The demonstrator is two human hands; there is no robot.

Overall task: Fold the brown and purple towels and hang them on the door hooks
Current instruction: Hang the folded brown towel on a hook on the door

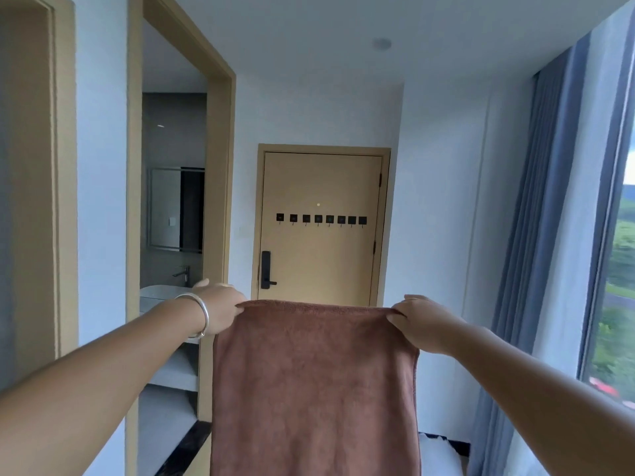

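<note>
A brown towel (314,383) hangs straight down in front of me, stretched out by its top edge. My left hand (220,309), with a silver bangle on the wrist, pinches the top left corner. My right hand (417,319) pinches the top right corner. Straight ahead stands a tan door (321,266) with a row of several small black hooks (321,219) across it at mid height, all bare. No purple towel is in view.
The door has a black handle and lock (266,270) on its left side. An open doorway (171,214) on the left shows a bathroom with a sink and mirror. Blue curtains (546,235) and a window run along the right wall.
</note>
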